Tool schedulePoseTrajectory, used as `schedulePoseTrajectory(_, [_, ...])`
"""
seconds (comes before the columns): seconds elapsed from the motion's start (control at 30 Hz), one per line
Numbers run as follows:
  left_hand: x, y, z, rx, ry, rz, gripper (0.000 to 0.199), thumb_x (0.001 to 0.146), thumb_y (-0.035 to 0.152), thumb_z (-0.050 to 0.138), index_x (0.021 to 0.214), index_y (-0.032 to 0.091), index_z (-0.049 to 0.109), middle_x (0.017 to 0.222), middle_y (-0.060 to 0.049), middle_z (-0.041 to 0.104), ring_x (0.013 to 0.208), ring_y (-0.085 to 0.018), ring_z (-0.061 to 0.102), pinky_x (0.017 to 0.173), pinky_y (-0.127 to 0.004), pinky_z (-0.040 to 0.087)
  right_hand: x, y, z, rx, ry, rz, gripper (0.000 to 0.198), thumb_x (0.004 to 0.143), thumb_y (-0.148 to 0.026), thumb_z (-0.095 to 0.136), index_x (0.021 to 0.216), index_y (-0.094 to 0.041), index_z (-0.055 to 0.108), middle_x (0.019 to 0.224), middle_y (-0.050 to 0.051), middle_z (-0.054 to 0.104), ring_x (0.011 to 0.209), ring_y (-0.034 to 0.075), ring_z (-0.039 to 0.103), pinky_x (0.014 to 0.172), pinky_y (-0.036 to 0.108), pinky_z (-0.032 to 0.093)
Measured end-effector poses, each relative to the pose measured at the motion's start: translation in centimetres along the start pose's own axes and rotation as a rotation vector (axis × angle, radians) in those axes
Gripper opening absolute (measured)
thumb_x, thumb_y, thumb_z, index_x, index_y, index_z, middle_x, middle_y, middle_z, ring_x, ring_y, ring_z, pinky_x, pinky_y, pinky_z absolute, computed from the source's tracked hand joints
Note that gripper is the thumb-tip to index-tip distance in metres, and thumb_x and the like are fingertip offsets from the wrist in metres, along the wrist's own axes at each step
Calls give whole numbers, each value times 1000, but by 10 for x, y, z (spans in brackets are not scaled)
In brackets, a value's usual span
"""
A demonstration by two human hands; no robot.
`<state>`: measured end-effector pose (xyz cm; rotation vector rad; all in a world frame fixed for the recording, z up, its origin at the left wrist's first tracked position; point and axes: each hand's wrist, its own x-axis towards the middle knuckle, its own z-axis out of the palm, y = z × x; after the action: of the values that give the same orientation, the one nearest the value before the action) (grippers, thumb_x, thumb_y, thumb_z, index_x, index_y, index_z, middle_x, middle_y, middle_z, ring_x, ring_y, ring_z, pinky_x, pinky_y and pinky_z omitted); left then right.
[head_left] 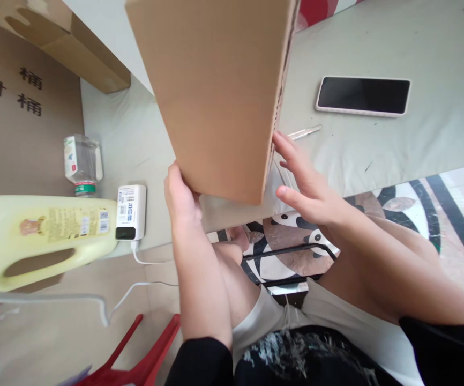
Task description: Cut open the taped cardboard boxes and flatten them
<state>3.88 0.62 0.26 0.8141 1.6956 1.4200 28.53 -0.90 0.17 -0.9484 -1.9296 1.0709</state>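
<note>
A plain brown cardboard box [216, 96] is tilted up in front of me, its top cut off by the frame's upper edge. My left hand [184, 195] is closed around its lower left corner, with the fingers partly hidden behind it. On the other side, my right hand [306, 185] has its fingers stretched out and thumb apart, the fingertips against or very close to the box's right edge. Just beyond those fingertips lies a slim silver tool [306, 132], partly hidden; its kind is unclear.
A phone [363, 96] lies on the pale covered table [428, 139] at right. To the left are a white power bank [131, 212] with a cable, a clear bottle [82, 163], a yellow jug [47, 230] and a larger carton [27, 145]. A red stool [135, 359] stands below.
</note>
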Motion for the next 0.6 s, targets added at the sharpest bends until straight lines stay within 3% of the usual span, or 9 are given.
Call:
schedulePoseTrajectory(0.1, [-6,4,5,-41,5,-95,50,82,67,51,97,20,64,88,-7,69,74,-17,66,50,-23,44,-1,6,-3,-39,-11,-52,75,93,-62,48,159,-36,23,170,4,18,158,30,15,123,59,29])
schedulePoseTrajectory(0.27, [-6,-1,6,88,-108,-147,68,82,81,42,99,19,63,78,-8,68,55,-17,67,44,-25,40,0,4,-4,-67,-12,-86,69,93,-57,51,156,-34,31,168,5,25,157,28,21,126,57,24])
schedulePoseTrajectory(0.47, [-9,7,4,85,-210,-255,43,88,57,46,90,17,62,80,-8,71,48,-16,65,41,-24,39,2,-7,-8,-74,89,-139,58,93,-63,43,143,-34,50,159,1,42,153,28,31,130,59,13])
schedulePoseTrajectory(0.6, [-16,13,0,283,-373,-401,37,85,41,39,86,14,65,66,-10,71,44,-17,61,41,-24,38,0,-9,-9,-54,162,-140,55,91,-67,42,132,-34,59,154,2,47,150,30,36,129,61,17])
